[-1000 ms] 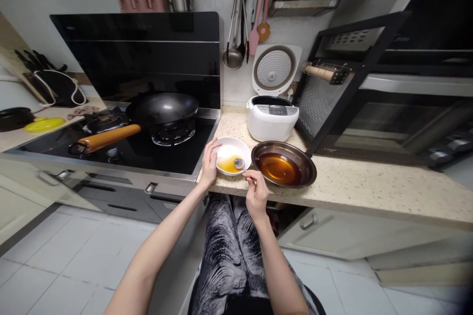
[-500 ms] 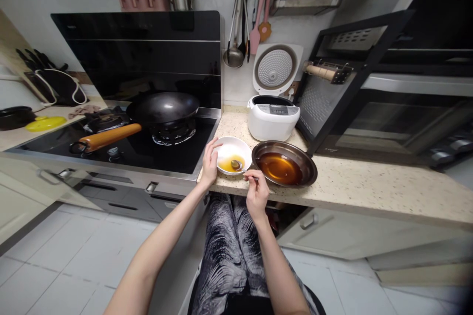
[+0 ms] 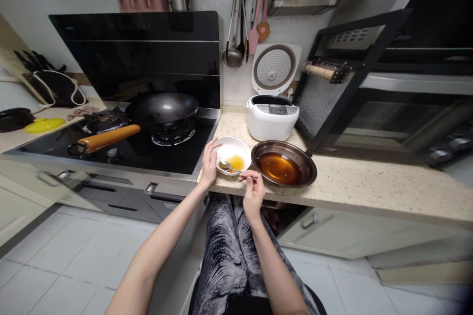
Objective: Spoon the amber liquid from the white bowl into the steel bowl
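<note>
A small white bowl (image 3: 229, 146) sits at the counter's front edge, with a shallow pool of yellow liquid (image 3: 236, 162) inside. My left hand (image 3: 209, 166) is closed on the bowl's left rim, fingers over its edge. In a pinch grip, my right hand (image 3: 253, 195) holds a metal spoon (image 3: 224, 165) by the handle end. The spoon's head rests inside the bowl at the lower left, by the edge of the liquid. Close on the right stands a wide dark metal basin (image 3: 311, 173) holding amber-brown liquid (image 3: 279, 167).
Behind the bowls is a white rice cooker (image 3: 272, 125), its lid raised. A black wok (image 3: 166, 108) with a wooden handle (image 3: 111, 139) sits on the stove at left. An oven (image 3: 399, 123) stands on the right. Utensils, including tongs (image 3: 236, 15), hang on the wall.
The spoon's head has swept left across the bowl, from within the yellow liquid to its left edge. My right hand has shifted slightly left with it. My left hand stays on the bowl.
</note>
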Demonstrator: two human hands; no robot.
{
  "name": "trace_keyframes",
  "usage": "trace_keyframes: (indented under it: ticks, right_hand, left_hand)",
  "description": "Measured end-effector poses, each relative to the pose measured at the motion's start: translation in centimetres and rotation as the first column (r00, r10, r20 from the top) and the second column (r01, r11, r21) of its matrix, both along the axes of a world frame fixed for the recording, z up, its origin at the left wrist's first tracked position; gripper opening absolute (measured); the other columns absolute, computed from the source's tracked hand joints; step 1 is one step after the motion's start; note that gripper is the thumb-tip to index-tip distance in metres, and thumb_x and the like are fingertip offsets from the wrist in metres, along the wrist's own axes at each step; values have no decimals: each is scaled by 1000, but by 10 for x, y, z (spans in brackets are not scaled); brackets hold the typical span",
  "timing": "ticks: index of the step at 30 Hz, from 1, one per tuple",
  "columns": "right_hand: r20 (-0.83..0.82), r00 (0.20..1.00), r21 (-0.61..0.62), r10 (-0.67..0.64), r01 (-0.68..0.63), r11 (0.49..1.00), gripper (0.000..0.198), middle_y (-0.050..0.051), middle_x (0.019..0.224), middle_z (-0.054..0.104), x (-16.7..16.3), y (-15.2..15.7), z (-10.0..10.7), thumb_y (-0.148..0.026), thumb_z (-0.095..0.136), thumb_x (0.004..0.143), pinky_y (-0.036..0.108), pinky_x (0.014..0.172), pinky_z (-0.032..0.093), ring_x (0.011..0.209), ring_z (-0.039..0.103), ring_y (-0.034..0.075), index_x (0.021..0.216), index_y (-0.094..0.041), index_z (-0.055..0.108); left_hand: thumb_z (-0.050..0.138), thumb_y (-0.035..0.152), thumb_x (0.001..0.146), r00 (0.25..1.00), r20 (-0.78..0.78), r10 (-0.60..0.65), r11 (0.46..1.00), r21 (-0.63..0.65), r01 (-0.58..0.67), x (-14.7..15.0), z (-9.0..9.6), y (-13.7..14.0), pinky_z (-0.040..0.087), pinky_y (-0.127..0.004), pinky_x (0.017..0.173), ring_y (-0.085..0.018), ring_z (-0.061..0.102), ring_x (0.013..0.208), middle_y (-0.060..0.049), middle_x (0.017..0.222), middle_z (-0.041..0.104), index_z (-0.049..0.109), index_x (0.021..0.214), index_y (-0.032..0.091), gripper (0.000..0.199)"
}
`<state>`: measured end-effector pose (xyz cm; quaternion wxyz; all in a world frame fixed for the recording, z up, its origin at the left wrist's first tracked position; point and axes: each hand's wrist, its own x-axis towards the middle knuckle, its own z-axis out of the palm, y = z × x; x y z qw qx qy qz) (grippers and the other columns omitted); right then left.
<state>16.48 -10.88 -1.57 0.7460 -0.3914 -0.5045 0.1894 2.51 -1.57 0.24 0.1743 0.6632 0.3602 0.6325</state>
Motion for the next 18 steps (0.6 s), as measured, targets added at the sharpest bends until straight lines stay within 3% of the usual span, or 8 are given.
trace_keyframes:
  ticks: [9,18]
  right_hand:
    - [-88,996,37,13,-10,999,21,3,88,65,4,-2,4,-35,51,101,30,72,54,73,64,14,92,-19,62]
    - [-95,993,93,-71,80,992,20,1,87,63,14,-6,16,-32,51,102,29,72,54,74,63,13,90,-20,61]
  left_hand:
    - [38,44,104,1000,4,-1,1000,0,1,0,0,0,36,-51,120,-28,51,139,-13,145,56,66,118,20,40]
    - [38,43,104,1000,8,1,1000,-9,-1,1,0,0,35,-51,120,-28,50,139,-13,145,56,67,117,19,40]
